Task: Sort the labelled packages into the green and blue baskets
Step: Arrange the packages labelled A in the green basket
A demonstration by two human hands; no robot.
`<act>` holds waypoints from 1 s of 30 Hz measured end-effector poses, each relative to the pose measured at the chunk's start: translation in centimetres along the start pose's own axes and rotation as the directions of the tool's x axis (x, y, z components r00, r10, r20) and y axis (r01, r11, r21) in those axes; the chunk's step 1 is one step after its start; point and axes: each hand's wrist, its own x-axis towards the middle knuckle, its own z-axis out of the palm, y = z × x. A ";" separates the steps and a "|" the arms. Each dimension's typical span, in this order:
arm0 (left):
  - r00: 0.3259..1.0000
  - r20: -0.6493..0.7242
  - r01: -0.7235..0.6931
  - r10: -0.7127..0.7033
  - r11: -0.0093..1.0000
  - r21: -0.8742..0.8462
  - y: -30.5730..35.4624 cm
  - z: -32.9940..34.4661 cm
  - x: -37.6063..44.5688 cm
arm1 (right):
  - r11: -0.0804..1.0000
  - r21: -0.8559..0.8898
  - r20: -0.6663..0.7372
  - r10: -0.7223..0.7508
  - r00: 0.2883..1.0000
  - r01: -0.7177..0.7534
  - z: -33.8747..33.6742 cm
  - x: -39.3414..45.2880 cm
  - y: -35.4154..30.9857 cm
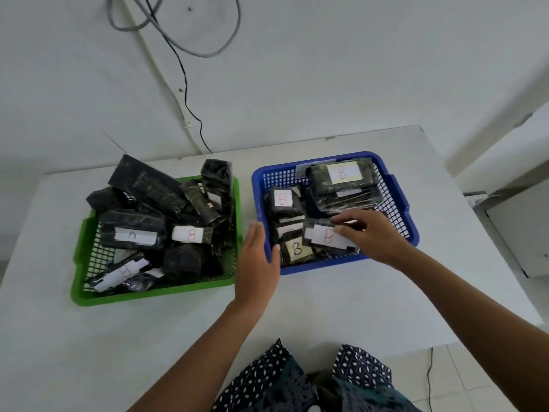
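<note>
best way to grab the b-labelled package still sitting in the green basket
Pinch the small black plastic-wrapped package with the white B label across its short width from above. It lies flat on top of the pile in the green plastic mesh basket, label up, with neighbours crowding its ends.

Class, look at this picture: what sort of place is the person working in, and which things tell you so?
Probably a plain indoor workroom or makeshift sorting station, not a shop. A bare white table stands against a bare white wall with loose cables hanging down it, and a green basket and blue basket hold labelled packages.
</note>
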 end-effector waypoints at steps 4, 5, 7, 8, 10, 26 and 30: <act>0.976 -0.057 0.205 -0.210 0.975 -0.088 0.5 0.9 0.3 | 0.996 -0.057 0.143 -0.062 0.988 0.071 1.1 1.4 0.0; 0.971 -0.058 0.225 -0.231 0.970 -0.093 0.5 1.0 0.3 | 0.994 -0.062 0.170 -0.074 0.983 0.086 1.6 1.8 -0.1; 0.967 -0.072 0.232 -0.244 0.962 -0.142 0.7 1.2 0.3 | 0.994 -0.062 0.201 -0.076 0.977 0.090 2.7 2.5 -0.2; 0.966 -0.079 0.232 -0.248 0.958 -0.167 0.7 1.2 0.3 | 0.994 -0.066 0.204 -0.075 0.976 0.090 3.3 2.7 -0.2; 0.960 -0.079 0.251 -0.268 0.951 -0.179 0.6 1.1 0.5 | 0.987 -0.109 0.209 -0.091 0.974 0.116 4.0 2.9 -0.3; 0.956 0.055 0.295 -0.290 0.931 -0.215 -0.8 -2.7 0.7 | 0.856 -0.350 0.048 -0.389 0.920 0.380 5.9 1.9 -1.4; 0.966 -0.174 0.168 -0.192 0.975 -0.143 -2.9 -7.2 0.5 | 0.851 -0.298 0.072 -0.432 0.899 0.432 9.2 3.0 -5.7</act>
